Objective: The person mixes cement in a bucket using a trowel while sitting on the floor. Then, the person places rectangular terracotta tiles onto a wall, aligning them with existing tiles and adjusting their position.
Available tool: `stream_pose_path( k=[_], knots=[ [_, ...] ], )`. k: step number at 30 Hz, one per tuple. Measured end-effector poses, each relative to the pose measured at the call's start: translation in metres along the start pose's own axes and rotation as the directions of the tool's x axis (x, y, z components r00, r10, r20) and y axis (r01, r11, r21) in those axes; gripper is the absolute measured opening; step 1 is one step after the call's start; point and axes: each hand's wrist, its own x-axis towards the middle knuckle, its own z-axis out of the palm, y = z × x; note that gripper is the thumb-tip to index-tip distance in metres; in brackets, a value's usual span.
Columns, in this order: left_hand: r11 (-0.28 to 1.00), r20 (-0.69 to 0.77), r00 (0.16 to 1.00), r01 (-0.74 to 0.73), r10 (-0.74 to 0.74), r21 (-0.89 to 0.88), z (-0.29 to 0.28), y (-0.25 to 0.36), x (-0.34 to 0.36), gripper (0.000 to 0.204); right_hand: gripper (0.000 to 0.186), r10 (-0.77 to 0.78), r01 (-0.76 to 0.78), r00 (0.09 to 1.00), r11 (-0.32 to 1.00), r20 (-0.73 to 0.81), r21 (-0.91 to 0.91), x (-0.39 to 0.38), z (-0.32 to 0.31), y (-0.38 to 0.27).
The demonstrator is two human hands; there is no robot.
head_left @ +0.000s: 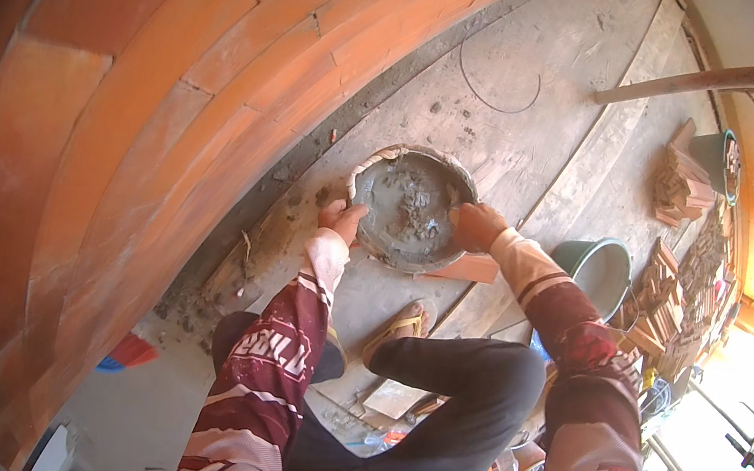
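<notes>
A round basin (372, 162) with a mortar-crusted rim stands in front of me, holding wet grey mortar (413, 204). My left hand (341, 219) is closed on the near left part of its rim. On the right side, my right hand (478, 225) grips the rim, fingers wrapped over the edge. Under or just beside the basin's near right side lies an orange brick piece (472, 269), partly hidden by it.
An orange brick wall (159, 96) rises close on my left. To the right stand a green bucket (600, 273) and stacked broken bricks (664, 296). A slanting pole (716, 84) reaches the floor boards, and a thin wire loop (490, 106) lies beyond the basin.
</notes>
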Motion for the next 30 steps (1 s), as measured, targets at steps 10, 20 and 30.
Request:
stream_pose_path(
  k=[10,20,30],
  knots=[
    [0.965,-0.058,0.971,-0.224,0.234,0.135,0.013,0.028,-0.026,0.030,0.024,0.163,-0.143,0.987,0.899,-0.012,0.415,-0.036,0.047,-0.029],
    [0.984,0.086,0.993,-0.096,0.084,0.148,0.014,0.022,-0.066,0.051,0.019,0.057,-0.044,0.886,0.998,-0.461,0.039,-0.091,0.071,-0.079],
    [0.926,0.053,0.977,-0.214,0.207,0.312,0.014,-0.012,-0.021,0.063,0.011,0.114,-0.219,0.881,0.958,-0.459,-0.184,-0.113,0.030,-0.049]
  ],
)
